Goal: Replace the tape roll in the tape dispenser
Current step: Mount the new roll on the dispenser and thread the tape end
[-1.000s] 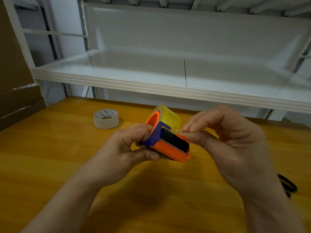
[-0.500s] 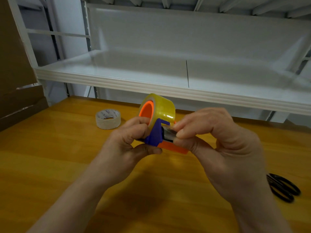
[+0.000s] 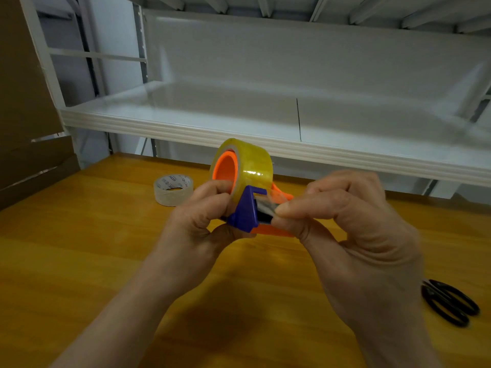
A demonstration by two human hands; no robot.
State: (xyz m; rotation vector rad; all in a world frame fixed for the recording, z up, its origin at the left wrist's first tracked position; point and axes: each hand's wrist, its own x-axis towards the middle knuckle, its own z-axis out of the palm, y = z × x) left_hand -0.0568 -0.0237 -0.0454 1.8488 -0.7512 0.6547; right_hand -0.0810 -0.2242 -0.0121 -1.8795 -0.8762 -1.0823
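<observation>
An orange and purple tape dispenser (image 3: 245,212) is held above the wooden table (image 3: 79,248), with a full roll of clear yellowish tape (image 3: 251,166) seated on its orange hub. My left hand (image 3: 196,229) grips the dispenser's purple end from the left. My right hand (image 3: 345,224) pinches the loose end of the tape between thumb and forefinger at the dispenser's black front plate. A nearly used-up tape roll (image 3: 173,189) with a printed white core lies flat on the table behind my left hand.
Black-handled scissors (image 3: 449,301) lie on the table at the right. A white metal shelf (image 3: 265,144) juts out over the table's far edge. Brown cardboard (image 3: 24,102) stands at the left.
The dispenser has tilted up so the roll stands higher and its orange hub faces me. My right fingers have shifted from the tape above the plate onto the black plate.
</observation>
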